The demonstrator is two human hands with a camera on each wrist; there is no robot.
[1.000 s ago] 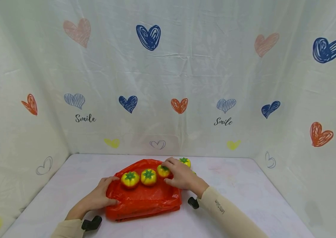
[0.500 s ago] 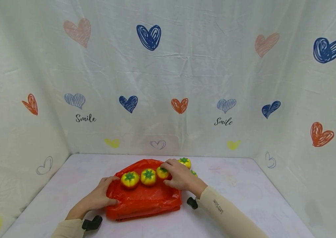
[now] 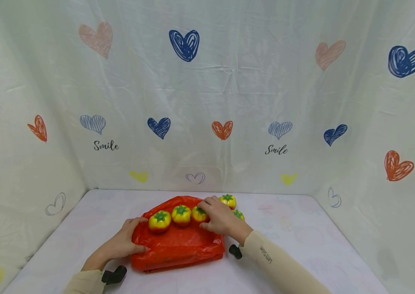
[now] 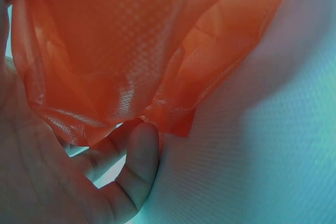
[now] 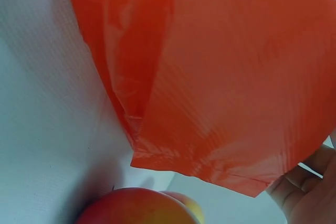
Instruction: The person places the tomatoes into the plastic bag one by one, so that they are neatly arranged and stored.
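A red plastic bag lies on the table, three yellow-and-red fruits with green star-shaped tops in a row in its opening. My left hand grips the bag's left side, fingers at the far edge and thumb nearer me. In the left wrist view the thumb curls close to the bag's crumpled edge. My right hand holds the rightmost fruit, fingers over its top and thumb in front, partly hiding it. The middle fruit touches or nearly touches it; the left fruit sits near my left fingertips.
Outside the bag, behind my right hand, are two more such fruits, one farther back and one partly hidden. A white table spreads around the bag. A white curtain printed with hearts encloses the back and sides.
My right hand has shifted slightly left with the fruit it holds. The middle fruit has moved a little left and away from me. My left hand stays on the bag.
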